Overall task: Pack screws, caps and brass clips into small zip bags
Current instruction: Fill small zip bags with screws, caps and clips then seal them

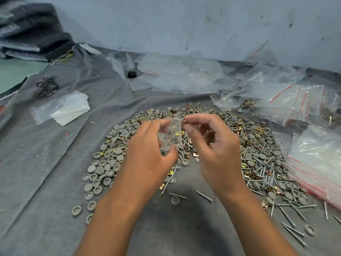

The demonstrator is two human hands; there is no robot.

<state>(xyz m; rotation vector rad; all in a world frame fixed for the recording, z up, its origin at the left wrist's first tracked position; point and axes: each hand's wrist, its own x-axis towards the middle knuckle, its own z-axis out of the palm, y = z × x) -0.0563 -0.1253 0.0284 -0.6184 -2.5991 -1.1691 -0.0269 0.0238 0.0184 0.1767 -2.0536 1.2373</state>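
Here your left hand (147, 145) gripped the small bag (170, 134) (brass clip inside); right hand (212, 145) fingers pinched its mouth; sealing wanted firm, even pressure.

The small zip bag (170, 134) in the left hand's (147, 154) grip is partly covered by that hand's fingers and thumb, and its contents blur to a few brass glints. What the right hand (212, 145) pinches at the bag's top edge is too small to tell. Below both grips, the forearms hide part of the pile of caps (103, 170) and screws (262, 174). Far right of the grips, the stacked zip bags (317, 163) are cut off by the frame edge.
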